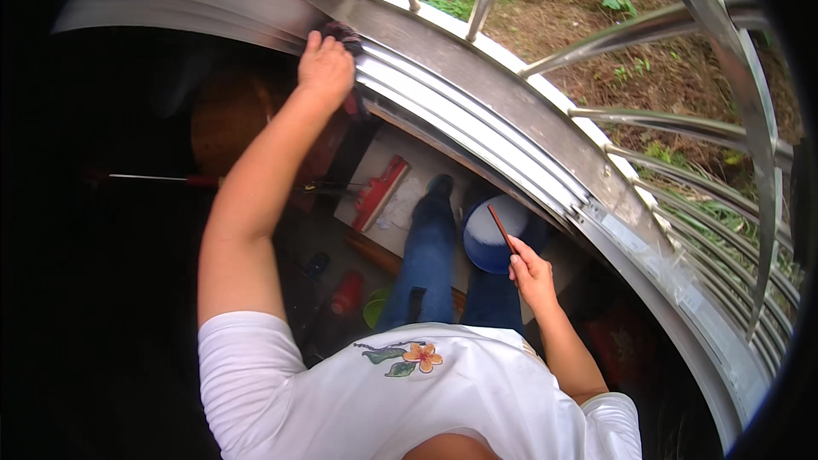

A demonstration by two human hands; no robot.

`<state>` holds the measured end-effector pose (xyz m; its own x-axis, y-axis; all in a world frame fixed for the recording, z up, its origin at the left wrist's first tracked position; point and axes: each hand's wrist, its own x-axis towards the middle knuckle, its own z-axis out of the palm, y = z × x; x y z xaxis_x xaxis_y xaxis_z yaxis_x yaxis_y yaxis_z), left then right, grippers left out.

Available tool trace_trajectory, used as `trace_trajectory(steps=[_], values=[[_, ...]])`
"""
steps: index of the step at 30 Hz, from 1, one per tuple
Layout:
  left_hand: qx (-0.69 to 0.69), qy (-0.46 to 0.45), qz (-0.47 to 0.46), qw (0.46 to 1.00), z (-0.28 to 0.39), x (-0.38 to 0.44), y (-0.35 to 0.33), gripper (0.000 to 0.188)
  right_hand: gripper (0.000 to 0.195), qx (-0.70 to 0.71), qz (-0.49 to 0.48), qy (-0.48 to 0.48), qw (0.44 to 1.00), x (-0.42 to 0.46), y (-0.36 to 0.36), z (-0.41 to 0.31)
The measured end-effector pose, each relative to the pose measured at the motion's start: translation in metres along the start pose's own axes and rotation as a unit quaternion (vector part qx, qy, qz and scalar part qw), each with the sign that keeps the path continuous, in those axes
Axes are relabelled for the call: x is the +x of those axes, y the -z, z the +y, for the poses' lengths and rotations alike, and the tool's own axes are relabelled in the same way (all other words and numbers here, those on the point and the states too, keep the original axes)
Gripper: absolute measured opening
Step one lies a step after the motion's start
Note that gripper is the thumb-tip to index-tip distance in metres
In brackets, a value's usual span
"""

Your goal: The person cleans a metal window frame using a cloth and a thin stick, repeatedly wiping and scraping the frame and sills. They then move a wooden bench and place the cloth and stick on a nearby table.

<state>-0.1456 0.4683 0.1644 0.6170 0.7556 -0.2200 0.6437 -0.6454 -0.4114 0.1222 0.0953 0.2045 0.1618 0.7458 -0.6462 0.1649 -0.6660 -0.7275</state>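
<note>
My left hand [327, 67] is closed around a dark, bunched cloth [344, 37], pressed on the metal sliding-window track [460, 121] at its far end. Part of the cloth hangs below the fingers. In my right hand [532, 273] is a thin reddish-brown stick [501, 227], gripped near its lower end and pointing up and away. Beneath that hand, lower down, a blue basin [479, 252] holds whitish, foamy liquid. The stick appears above the basin in this view; whether they touch cannot be told.
Metal window bars [664, 121] curve along the outer side, with plants and soil beyond. Down on the floor lie a red mop or dustpan head [381, 195], a red container [347, 292] and a green bowl [376, 308]. A brown round wooden surface [227, 121] is at the left.
</note>
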Motion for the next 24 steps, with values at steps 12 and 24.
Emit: trace_trajectory(steps=[12, 24], values=[[0.079, -0.071, -0.137, 0.985, -0.002, 0.017, 0.005, 0.019, 0.034, -0.014, 0.034, 0.018, 0.999, -0.059, 0.026, 0.046], [-0.316, 0.183, -0.254, 0.895, 0.092, -0.315, -0.046, 0.018, 0.018, -0.068, -0.029, -0.007, 0.997, -0.093, 0.046, 0.038]])
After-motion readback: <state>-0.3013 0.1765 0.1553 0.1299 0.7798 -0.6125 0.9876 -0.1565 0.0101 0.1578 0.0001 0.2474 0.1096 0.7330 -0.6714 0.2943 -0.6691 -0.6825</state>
